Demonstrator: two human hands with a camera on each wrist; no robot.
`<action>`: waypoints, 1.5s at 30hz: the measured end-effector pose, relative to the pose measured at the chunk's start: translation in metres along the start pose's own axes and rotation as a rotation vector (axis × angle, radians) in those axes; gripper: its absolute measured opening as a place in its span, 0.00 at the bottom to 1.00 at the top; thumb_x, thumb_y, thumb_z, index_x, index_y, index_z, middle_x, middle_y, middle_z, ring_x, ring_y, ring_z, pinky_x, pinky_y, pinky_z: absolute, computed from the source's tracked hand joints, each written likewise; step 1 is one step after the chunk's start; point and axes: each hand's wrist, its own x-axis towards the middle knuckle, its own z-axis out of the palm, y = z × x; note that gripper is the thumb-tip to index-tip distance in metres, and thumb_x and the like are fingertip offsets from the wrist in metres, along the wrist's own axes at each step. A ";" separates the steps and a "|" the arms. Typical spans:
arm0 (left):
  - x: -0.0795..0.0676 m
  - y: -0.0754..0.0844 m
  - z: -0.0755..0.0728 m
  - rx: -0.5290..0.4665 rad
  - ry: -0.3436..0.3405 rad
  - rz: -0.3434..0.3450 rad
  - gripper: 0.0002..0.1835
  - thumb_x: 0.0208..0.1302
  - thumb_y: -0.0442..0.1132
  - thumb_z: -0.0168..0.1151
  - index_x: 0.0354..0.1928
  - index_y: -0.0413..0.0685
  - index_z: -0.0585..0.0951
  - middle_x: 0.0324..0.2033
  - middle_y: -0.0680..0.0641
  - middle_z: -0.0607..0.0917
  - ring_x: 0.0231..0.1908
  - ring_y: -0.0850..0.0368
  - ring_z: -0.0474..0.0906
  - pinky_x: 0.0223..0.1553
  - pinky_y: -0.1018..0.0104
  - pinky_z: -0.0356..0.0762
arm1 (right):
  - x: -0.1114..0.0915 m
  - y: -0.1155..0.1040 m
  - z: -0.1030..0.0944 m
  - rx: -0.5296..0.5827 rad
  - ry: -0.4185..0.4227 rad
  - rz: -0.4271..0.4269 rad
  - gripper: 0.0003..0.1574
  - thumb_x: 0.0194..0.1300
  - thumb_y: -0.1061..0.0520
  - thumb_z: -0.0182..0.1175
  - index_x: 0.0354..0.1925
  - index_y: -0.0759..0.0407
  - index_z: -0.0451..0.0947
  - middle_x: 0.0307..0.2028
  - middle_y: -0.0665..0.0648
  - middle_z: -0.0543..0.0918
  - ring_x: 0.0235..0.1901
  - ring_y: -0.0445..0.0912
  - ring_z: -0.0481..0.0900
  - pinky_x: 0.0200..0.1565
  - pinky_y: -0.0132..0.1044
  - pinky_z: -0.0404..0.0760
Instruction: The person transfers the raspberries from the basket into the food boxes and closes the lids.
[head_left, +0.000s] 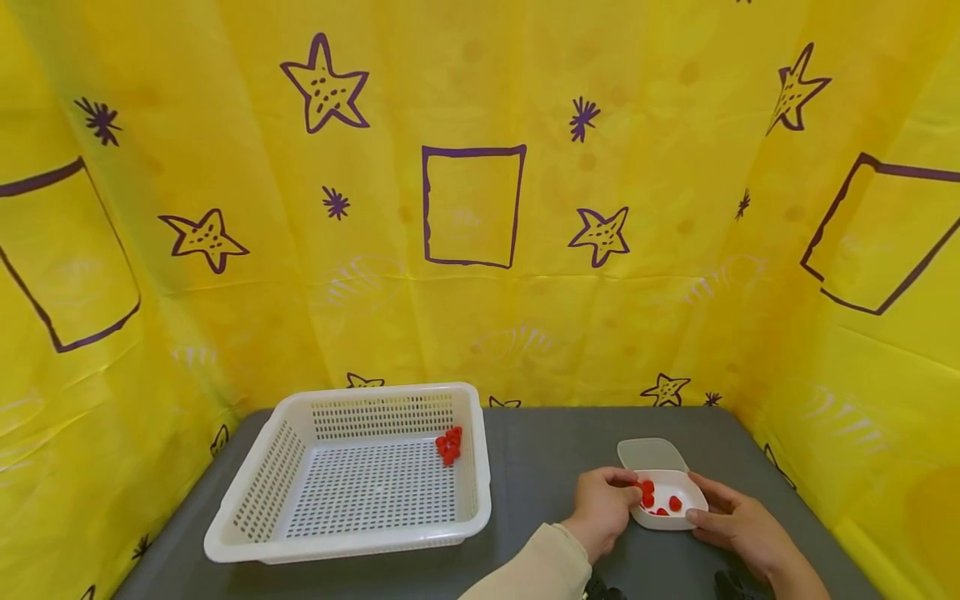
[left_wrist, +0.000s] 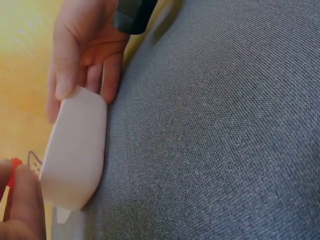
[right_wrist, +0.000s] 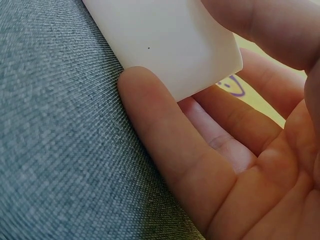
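Observation:
A small white box (head_left: 678, 486) with its translucent lid (head_left: 651, 455) folded back stands on the table. Several small red berry-like pieces (head_left: 675, 503) lie inside it. My left hand (head_left: 603, 510) is at the box's left rim, pinching one red berry-like piece (left_wrist: 14, 170) between thumb and fingers. On the other side, my right hand (head_left: 746, 529) grips the box's right end, thumb at the front rim and fingers along the side. The right wrist view shows these fingers against the white wall (right_wrist: 160, 40); the inside of the box is hidden there.
To the left, a large white perforated basket (head_left: 352, 547) stands on the grey cloth-covered table (head_left: 547, 442). A cluster of red pieces (head_left: 450, 445) lies against its right wall. Yellow curtains (head_left: 472, 333) with purple drawings enclose the table at the back and sides.

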 end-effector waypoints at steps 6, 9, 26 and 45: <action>-0.001 0.001 0.001 -0.004 -0.013 0.000 0.12 0.49 0.18 0.67 0.35 0.37 0.86 0.29 0.50 0.84 0.30 0.60 0.78 0.34 0.68 0.81 | 0.001 0.002 -0.002 0.001 0.001 -0.008 0.50 0.68 0.59 0.65 0.75 0.71 0.47 0.69 0.80 0.56 0.51 0.52 0.79 0.49 0.48 0.81; -0.002 0.002 0.000 -0.016 -0.025 -0.001 0.13 0.51 0.18 0.68 0.39 0.35 0.86 0.31 0.48 0.85 0.32 0.59 0.79 0.37 0.66 0.83 | 0.001 0.003 -0.001 0.000 -0.001 -0.015 0.51 0.68 0.59 0.66 0.75 0.71 0.47 0.69 0.80 0.56 0.51 0.52 0.79 0.49 0.48 0.81; 0.000 0.034 -0.005 -0.212 -0.089 -0.071 0.11 0.58 0.25 0.68 0.43 0.40 0.85 0.36 0.45 0.82 0.34 0.49 0.83 0.42 0.58 0.84 | 0.001 0.001 -0.001 -0.005 -0.012 -0.027 0.51 0.68 0.58 0.66 0.75 0.72 0.47 0.69 0.80 0.55 0.51 0.52 0.78 0.49 0.48 0.81; 0.038 0.185 -0.186 0.516 -0.526 0.165 0.48 0.57 0.54 0.74 0.75 0.82 0.57 0.75 0.58 0.56 0.72 0.49 0.56 0.61 0.41 0.67 | 0.002 -0.001 0.002 -0.015 0.029 0.037 0.52 0.66 0.57 0.67 0.75 0.70 0.49 0.71 0.78 0.53 0.52 0.52 0.77 0.49 0.48 0.81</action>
